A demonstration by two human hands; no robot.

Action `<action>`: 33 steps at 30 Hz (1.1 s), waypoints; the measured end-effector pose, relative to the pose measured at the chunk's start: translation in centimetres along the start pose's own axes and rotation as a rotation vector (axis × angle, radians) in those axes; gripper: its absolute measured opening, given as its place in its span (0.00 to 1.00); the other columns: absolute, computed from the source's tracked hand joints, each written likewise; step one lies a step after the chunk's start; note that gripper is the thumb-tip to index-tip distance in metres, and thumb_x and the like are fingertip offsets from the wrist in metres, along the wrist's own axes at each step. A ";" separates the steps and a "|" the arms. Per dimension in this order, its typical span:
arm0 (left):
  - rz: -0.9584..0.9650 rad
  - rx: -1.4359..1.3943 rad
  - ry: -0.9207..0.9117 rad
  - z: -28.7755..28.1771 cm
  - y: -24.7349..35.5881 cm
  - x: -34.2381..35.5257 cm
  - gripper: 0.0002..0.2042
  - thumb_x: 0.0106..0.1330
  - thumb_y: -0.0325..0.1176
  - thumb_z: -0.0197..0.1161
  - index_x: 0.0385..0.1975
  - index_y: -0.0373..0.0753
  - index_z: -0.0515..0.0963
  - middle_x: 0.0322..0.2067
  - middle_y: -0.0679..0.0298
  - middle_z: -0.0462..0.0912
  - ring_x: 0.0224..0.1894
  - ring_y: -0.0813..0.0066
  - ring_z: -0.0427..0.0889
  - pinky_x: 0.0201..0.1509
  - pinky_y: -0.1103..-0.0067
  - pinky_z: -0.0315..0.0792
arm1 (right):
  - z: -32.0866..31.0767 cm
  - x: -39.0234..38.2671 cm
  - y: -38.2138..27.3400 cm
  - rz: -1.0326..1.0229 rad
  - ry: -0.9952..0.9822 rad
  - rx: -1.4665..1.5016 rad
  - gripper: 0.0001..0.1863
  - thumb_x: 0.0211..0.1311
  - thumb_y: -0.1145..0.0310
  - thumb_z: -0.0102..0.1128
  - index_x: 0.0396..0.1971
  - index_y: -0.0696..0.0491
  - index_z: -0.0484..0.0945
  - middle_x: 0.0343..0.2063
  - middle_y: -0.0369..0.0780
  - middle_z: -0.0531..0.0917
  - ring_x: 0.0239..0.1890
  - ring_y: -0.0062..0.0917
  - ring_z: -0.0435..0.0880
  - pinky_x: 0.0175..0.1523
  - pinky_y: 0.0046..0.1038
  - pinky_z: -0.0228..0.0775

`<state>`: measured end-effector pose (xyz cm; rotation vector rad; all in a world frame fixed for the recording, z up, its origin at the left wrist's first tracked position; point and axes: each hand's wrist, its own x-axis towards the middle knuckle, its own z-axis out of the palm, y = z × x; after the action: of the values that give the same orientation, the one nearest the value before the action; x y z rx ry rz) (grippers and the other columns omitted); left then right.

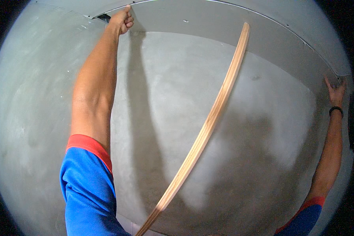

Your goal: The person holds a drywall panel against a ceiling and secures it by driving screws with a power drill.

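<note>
I see the left hand [123, 20], top left, fingers curled, one tip by the edge of the grey board [212, 19]; I can't tell if it grips. The right hand [336, 93], far right, has fingers spread near a corner. The board, across the top, looks mostly up; a dark gap [104, 17], top left, looks not yet shut. A wood stick [209, 121] slants mid-frame.

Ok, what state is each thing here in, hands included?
Grey panel: overhead, small white mark on its face
Wooden strip: slanted, top end overlapping the panel in view; contact unclear
Left hand: raised, mostly curled, one digit at the panel's edge
Right hand: raised, fingers spread
Dark bracelet: worn
</note>
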<state>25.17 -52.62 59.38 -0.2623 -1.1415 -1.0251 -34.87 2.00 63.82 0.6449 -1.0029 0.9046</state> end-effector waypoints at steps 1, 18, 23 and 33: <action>-0.007 -0.003 0.012 0.1 0.1 -0.1 0.14 0.66 0.41 0.52 0.20 0.44 0.61 0.12 0.73 0.52 0.12 0.82 0.50 0.13 0.83 0.46 | 0.2 0.0 0.8 0.006 -0.002 -0.001 0.48 0.47 0.62 0.68 0.62 0.61 0.46 0.60 0.50 0.56 0.60 0.41 0.59 0.63 0.37 0.57; 0.009 0.035 0.153 -4.0 1.4 3.1 0.19 0.58 0.44 0.62 0.17 0.43 0.62 0.12 0.71 0.57 0.12 0.80 0.58 0.11 0.83 0.48 | 5.1 2.9 5.6 0.243 -0.053 0.822 0.51 0.34 0.62 0.75 0.58 0.62 0.53 0.58 0.48 0.60 0.59 0.39 0.60 0.63 0.35 0.55; 0.034 0.014 0.132 -5.2 -0.4 5.0 0.18 0.59 0.45 0.60 0.17 0.43 0.62 0.12 0.70 0.58 0.12 0.80 0.58 0.12 0.83 0.50 | 5.1 4.9 6.9 -0.021 0.033 0.407 0.53 0.30 0.60 0.78 0.57 0.62 0.55 0.57 0.48 0.62 0.59 0.39 0.60 0.63 0.35 0.55; -0.003 0.109 0.152 -3.6 0.1 5.0 0.16 0.64 0.45 0.52 0.17 0.47 0.62 0.10 0.73 0.52 0.11 0.80 0.52 0.11 0.81 0.45 | 5.7 3.5 4.1 -0.048 0.028 0.188 0.56 0.27 0.56 0.78 0.57 0.62 0.54 0.55 0.49 0.64 0.58 0.40 0.62 0.63 0.36 0.55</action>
<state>27.70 -57.54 62.03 -0.0944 -1.0554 -0.9655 -40.04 0.62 69.56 0.8083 -0.8801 0.9702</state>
